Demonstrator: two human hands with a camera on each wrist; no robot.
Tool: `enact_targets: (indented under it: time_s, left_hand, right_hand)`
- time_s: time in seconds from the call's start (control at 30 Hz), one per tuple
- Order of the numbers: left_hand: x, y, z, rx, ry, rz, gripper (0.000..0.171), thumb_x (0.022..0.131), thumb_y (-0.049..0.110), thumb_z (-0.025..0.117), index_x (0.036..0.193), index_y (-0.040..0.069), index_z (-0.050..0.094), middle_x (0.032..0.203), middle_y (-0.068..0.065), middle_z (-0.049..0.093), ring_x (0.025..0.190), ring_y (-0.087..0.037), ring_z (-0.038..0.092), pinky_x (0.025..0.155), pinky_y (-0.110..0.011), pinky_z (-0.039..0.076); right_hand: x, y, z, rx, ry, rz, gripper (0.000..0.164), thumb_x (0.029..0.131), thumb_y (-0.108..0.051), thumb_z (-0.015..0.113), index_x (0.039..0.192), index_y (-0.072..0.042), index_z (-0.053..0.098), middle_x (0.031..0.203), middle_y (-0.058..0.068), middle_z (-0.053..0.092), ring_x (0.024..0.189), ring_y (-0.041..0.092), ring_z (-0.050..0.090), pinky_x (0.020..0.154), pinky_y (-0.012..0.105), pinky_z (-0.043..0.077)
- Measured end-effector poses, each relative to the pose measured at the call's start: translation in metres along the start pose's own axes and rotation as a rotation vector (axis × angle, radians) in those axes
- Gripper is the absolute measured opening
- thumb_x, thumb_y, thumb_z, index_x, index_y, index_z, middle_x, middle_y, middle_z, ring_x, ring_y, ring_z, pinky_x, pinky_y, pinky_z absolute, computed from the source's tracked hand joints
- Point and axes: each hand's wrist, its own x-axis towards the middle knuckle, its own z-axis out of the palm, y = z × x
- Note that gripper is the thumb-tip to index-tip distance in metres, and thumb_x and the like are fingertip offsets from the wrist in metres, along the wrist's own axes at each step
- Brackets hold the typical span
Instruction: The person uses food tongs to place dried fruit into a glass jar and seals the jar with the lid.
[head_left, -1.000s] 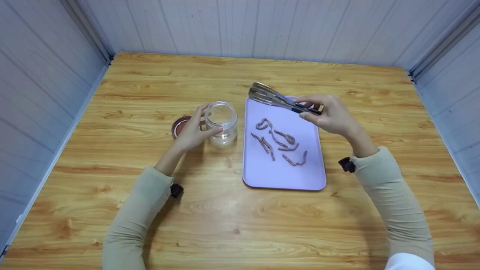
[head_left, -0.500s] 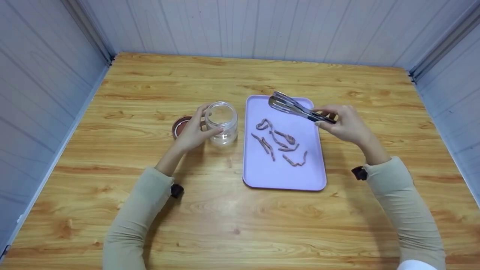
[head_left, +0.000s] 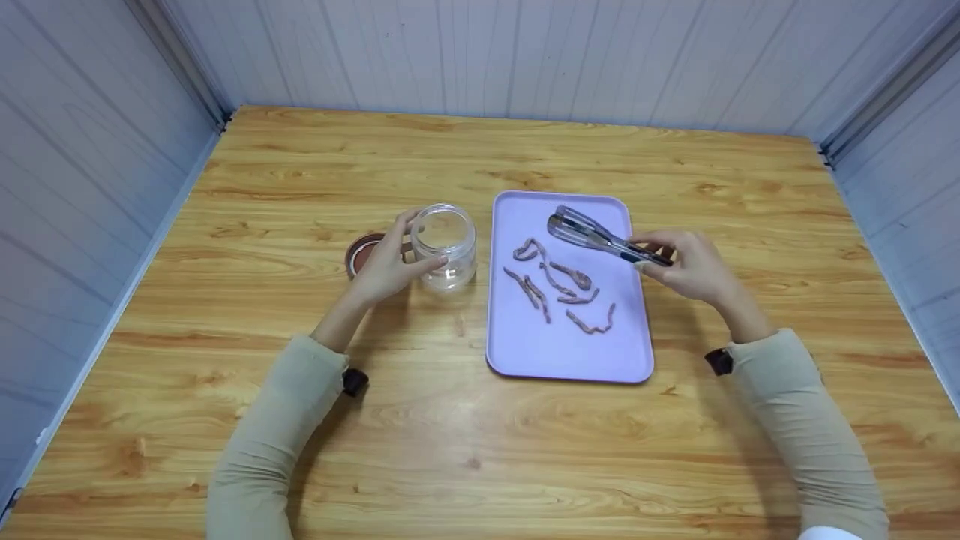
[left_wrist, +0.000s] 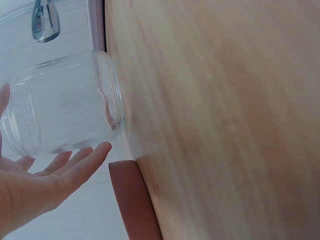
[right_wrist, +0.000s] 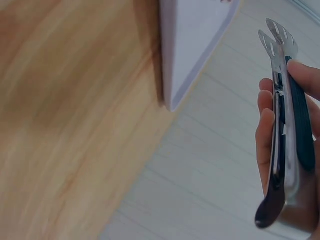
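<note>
My left hand (head_left: 390,268) holds a clear, lidless jar (head_left: 444,247) upright on the table, fingers and thumb around its sides. In the left wrist view, a reddish-brown strand (left_wrist: 108,112) shows through the jar near its base; I cannot tell whether it lies inside. My right hand (head_left: 694,266) grips metal tongs (head_left: 592,236) with dark grips, slotted ends pointing left above the tray. The tong ends stand slightly apart with nothing visible between them in the right wrist view. Several brown, worm-like strips (head_left: 577,277) lie on the purple tray (head_left: 566,356).
A reddish-brown lid (head_left: 360,253) lies beside the jar, partly hidden by my left hand. The wooden table (head_left: 420,450) is bordered by pale panel walls (head_left: 480,60) at the back and sides.
My right hand has carried the tongs right and toward the front, from the tray's far left corner to over its far right part. The left hand and jar stay put.
</note>
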Motion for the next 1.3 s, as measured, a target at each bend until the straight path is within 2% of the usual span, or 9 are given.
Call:
enact_targets:
  time_s: [0.27,0.37,0.67,0.9,1.3]
  left_hand:
    - [0.011,-0.027,-0.001,0.018,0.016,0.005,0.076,0.077,0.02,0.07,0.136,0.008,0.023,0.131,-0.024,0.029,0.116,-0.04,0.036,0.093,-0.04,0.036]
    - [0.013,-0.031,-0.001,0.025,0.026,0.02,0.075,0.076,0.02,0.07,0.136,0.009,0.024,0.131,-0.023,0.03,0.116,-0.04,0.036,0.093,-0.039,0.036]
    - [0.013,-0.03,-0.001,0.028,0.032,0.032,0.077,0.076,0.021,0.071,0.136,0.008,0.025,0.132,-0.023,0.03,0.116,-0.04,0.035,0.094,-0.04,0.035]
    - [0.012,-0.029,0.0,0.0,0.018,0.037,0.076,0.076,0.02,0.07,0.136,0.01,0.024,0.131,-0.024,0.028,0.117,-0.041,0.034,0.093,-0.04,0.037]
    - [0.012,-0.031,-0.001,0.033,0.025,0.033,0.076,0.076,0.023,0.07,0.136,0.01,0.025,0.131,-0.023,0.03,0.117,-0.038,0.035,0.093,-0.038,0.036]
  right_hand:
    - [-0.002,0.006,0.016,-0.003,-0.022,-0.003,0.03,0.075,-0.007,0.068,0.105,-0.007,0.065,0.078,0.006,0.062,0.062,0.016,0.05,0.049,0.025,0.041]
    - [-0.002,0.007,0.019,0.01,-0.028,-0.013,0.031,0.074,-0.005,0.068,0.105,-0.006,0.064,0.078,0.007,0.061,0.062,0.017,0.051,0.051,0.026,0.042]
    - [-0.003,0.006,0.025,-0.005,-0.05,0.021,0.033,0.075,-0.007,0.067,0.108,-0.008,0.064,0.083,0.008,0.062,0.063,0.02,0.051,0.053,0.03,0.042]
    - [-0.002,0.006,0.03,-0.019,-0.042,0.01,0.032,0.074,-0.005,0.067,0.106,-0.009,0.065,0.081,0.007,0.063,0.06,0.018,0.051,0.051,0.03,0.04]
    - [-0.004,0.01,0.034,0.008,-0.035,0.016,0.032,0.074,0.002,0.065,0.104,-0.006,0.065,0.082,0.01,0.063,0.063,0.019,0.052,0.053,0.031,0.042]
